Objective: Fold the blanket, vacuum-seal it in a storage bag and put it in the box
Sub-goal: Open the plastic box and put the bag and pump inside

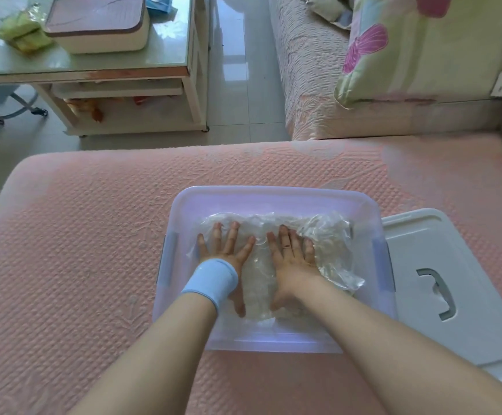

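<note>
Both bare forearms reach forward from the near edge of the pink quilted bed cover, into the translucent lilac plastic storage box that sits on the bed toward its right side. The left hand, with a pale blue wristband, and the right hand lie flat, palms down, fingers spread; neither grip closes on anything, both only press on the crinkled clear vacuum storage bag that holds the pale folded blanket. The bag lies inside the box with its long axis running left to right, loose plastic bunched at the right end, just beyond the right hand.

The white plastic lid with a grey handle rests on the bed touching the box's right side, so the right hand is clearly the nearer one. Closing the box would likely mean drawing that lid leftward over the rim, once the bag is pushed below it.
</note>
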Action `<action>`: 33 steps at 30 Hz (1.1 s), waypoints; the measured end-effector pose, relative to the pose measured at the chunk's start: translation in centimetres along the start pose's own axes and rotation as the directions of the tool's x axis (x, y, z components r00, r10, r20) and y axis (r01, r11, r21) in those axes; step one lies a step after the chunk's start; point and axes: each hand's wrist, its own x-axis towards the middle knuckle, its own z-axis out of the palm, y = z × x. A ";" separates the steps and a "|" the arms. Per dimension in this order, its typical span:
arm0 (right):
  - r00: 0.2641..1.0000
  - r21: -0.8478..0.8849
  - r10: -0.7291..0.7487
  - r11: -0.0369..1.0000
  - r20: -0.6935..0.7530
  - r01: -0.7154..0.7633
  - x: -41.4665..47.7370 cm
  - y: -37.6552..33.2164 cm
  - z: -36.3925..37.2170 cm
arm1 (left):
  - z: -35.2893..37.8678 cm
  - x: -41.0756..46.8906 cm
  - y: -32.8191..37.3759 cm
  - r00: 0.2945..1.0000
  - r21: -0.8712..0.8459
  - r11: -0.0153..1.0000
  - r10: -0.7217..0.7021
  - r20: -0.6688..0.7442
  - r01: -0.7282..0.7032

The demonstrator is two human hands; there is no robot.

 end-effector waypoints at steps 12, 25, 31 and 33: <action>0.991 -0.336 0.116 0.933 -0.068 -0.133 -6.2 8.9 -1.6 | -5.8 -2.1 7.7 0.930 -0.022 0.954 0.287 -0.230 -0.300; 0.979 -0.065 0.202 0.978 0.031 -0.199 -0.6 9.3 0.8 | -1.6 3.3 10.4 0.925 -0.038 0.961 0.253 -0.284 -0.275; 0.976 -0.038 0.218 0.975 0.005 -0.218 0.0 9.5 1.1 | -3.9 2.5 10.6 0.929 -0.084 0.943 0.297 -0.220 -0.321; 0.974 -0.073 0.224 0.972 -0.016 -0.225 -0.8 8.6 0.9 | -4.9 0.7 9.1 0.908 -0.124 0.925 0.317 -0.274 -0.360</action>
